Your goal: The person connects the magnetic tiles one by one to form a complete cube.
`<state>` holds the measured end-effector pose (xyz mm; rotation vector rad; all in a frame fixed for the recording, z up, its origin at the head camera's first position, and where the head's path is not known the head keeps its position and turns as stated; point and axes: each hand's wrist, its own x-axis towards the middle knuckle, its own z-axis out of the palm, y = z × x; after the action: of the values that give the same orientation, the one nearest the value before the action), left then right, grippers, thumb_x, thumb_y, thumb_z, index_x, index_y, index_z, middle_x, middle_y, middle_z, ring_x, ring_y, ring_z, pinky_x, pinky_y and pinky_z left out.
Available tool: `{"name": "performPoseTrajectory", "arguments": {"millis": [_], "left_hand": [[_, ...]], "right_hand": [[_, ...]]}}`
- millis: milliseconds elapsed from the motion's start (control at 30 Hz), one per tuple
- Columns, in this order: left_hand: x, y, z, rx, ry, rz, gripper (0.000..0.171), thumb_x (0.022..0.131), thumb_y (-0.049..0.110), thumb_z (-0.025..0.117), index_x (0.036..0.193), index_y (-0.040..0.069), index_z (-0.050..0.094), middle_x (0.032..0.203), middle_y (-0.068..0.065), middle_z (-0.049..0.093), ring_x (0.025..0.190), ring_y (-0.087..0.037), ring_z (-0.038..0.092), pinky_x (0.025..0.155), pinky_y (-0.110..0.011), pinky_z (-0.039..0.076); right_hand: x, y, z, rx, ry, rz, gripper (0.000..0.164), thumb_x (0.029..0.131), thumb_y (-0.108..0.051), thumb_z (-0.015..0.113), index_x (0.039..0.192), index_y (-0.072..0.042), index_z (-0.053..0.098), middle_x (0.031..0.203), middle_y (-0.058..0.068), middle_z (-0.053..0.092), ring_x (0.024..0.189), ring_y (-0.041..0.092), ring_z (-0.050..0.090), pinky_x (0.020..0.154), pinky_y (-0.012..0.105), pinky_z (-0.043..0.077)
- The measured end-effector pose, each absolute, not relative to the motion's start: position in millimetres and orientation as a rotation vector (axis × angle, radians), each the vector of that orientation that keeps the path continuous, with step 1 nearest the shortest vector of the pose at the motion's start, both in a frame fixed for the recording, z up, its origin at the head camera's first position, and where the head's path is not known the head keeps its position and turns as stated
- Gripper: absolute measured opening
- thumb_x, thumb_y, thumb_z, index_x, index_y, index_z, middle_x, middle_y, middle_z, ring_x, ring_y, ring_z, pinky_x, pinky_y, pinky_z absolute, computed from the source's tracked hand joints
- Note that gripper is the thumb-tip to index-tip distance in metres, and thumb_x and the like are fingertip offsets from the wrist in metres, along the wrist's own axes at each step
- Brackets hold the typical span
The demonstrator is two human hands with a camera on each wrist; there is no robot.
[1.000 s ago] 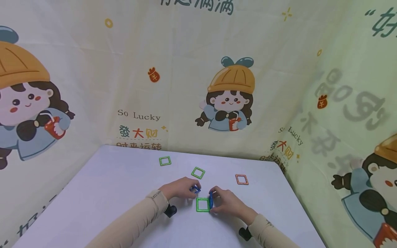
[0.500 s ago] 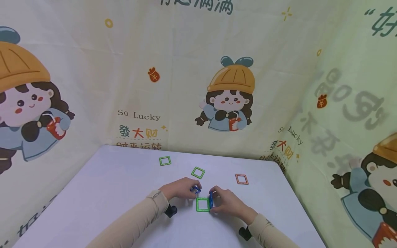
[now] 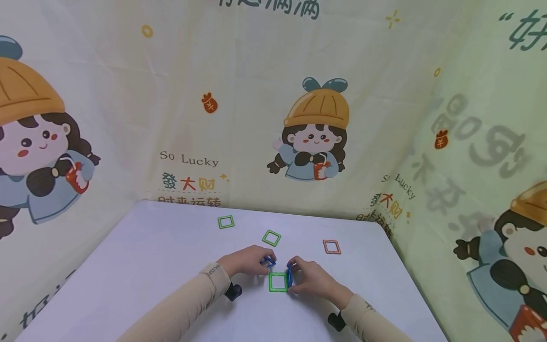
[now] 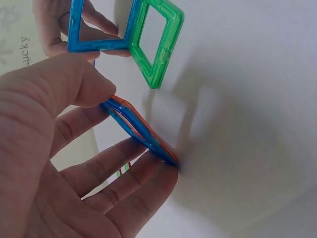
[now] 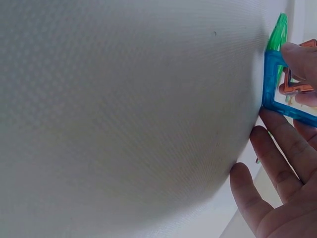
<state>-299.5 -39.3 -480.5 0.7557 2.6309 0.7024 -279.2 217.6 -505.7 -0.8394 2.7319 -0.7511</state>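
Square magnetic tiles are at both hands. My left hand (image 3: pixel 248 260) pinches a small stack of them, blue and orange (image 4: pixel 141 130), between thumb and fingers, above the table just left of the flat green tile (image 3: pixel 278 290). On the right, my right hand (image 3: pixel 314 280) holds a blue tile (image 3: pixel 289 276) upright along that green tile's right edge. The left wrist view shows this blue tile (image 4: pixel 74 30) and the green one (image 4: pixel 167 52) meeting edge to edge at an angle. In the right wrist view, fingers of the right hand (image 5: pixel 285 183) reach the blue tile's lower corner (image 5: pixel 271 82).
Farther back on the white table (image 3: pixel 171 285) lie two green square tiles, one at the left (image 3: pixel 226 227) and one nearer the middle (image 3: pixel 271 245). An orange square tile (image 3: pixel 331 252) lies to their right. A printed cloth (image 3: pixel 248 142) hangs behind the table.
Both hands and their tiles have stayed in place. The head view has shifted very slightly.
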Motion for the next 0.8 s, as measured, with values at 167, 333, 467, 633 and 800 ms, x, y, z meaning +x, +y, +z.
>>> {"name": "performPoseTrajectory", "arguments": {"millis": [167,333,467,633,800], "left_hand": [[-298.6,-38.1,-480.5,0.757,2.636,0.683,0.04,0.089,0.022,0.074,0.129,0.021,0.069,0.124,0.005,0.069,0.103,-0.016,0.059,0.093,-0.034,0.051],[-299.1,-36.6,-479.7,0.766,2.639,0.674,0.04,0.09,0.022,0.074,0.129,0.02,0.069,0.124,0.004,0.069,0.106,-0.018,0.059,0.096,-0.036,0.052],[-299.9,-35.2,-479.1,0.791,2.641,0.668,0.039,0.09,0.021,0.074,0.129,0.02,0.07,0.126,0.004,0.069,0.11,-0.017,0.06,0.103,-0.038,0.051],[-299.2,-33.0,-479.0,0.813,2.633,0.666,0.039,0.091,0.021,0.073,0.13,0.02,0.069,0.129,0.004,0.069,0.116,-0.017,0.062,0.106,-0.038,0.051],[-298.6,-31.7,-479.1,0.815,2.622,0.674,0.038,0.092,0.02,0.072,0.129,0.019,0.07,0.128,0.005,0.07,0.11,-0.016,0.063,0.102,-0.036,0.053]], "right_hand": [[-279.3,217.9,-506.4,-0.845,2.736,-0.747,0.06,0.078,-0.031,0.091,0.126,-0.018,0.058,0.119,0.002,0.074,0.115,0.02,0.067,0.104,0.049,0.051],[-279.9,217.8,-507.0,-0.859,2.74,-0.74,0.06,0.077,-0.031,0.091,0.126,-0.018,0.058,0.118,0.002,0.075,0.114,0.021,0.067,0.103,0.049,0.051],[-280.3,218.1,-506.8,-0.855,2.732,-0.748,0.06,0.077,-0.032,0.091,0.125,-0.019,0.058,0.117,0.001,0.075,0.113,0.02,0.067,0.103,0.048,0.051],[-280.4,219.0,-507.4,-0.854,2.736,-0.743,0.06,0.078,-0.032,0.091,0.126,-0.019,0.058,0.118,0.001,0.075,0.113,0.019,0.067,0.103,0.048,0.052],[-280.0,219.1,-507.6,-0.832,2.733,-0.731,0.06,0.078,-0.033,0.09,0.127,-0.019,0.058,0.119,0.0,0.074,0.113,0.018,0.066,0.103,0.048,0.052]]}}
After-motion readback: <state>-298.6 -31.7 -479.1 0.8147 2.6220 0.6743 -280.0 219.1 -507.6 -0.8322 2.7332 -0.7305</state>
